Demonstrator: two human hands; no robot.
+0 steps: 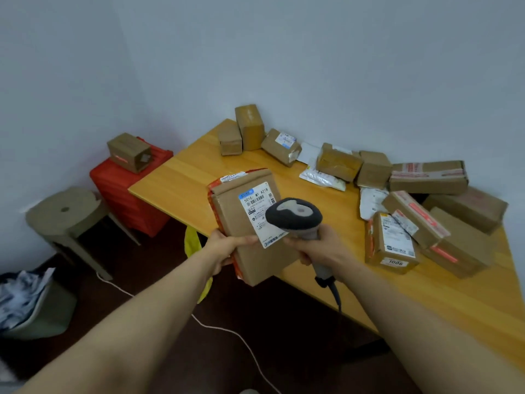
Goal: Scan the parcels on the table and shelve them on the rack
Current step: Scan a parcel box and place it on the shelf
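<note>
My left hand [227, 247] grips a brown cardboard parcel [241, 211] by its lower left edge and holds it up over the front edge of the wooden table [181, 177]. A white shipping label faces me on the parcel. My right hand [318, 250] grips the handle of a grey barcode scanner [294, 214], whose head sits just in front of the label's lower part. Several more brown parcels [392, 243] lie on the table at the right and along the back wall. No rack is in view.
A red case [125, 194] with a small box [129, 152] on top stands left of the table. A beige stool [65, 211] and a green bin [42, 308] of crumpled paper are further left. A white cable [227, 331] runs across the dark floor.
</note>
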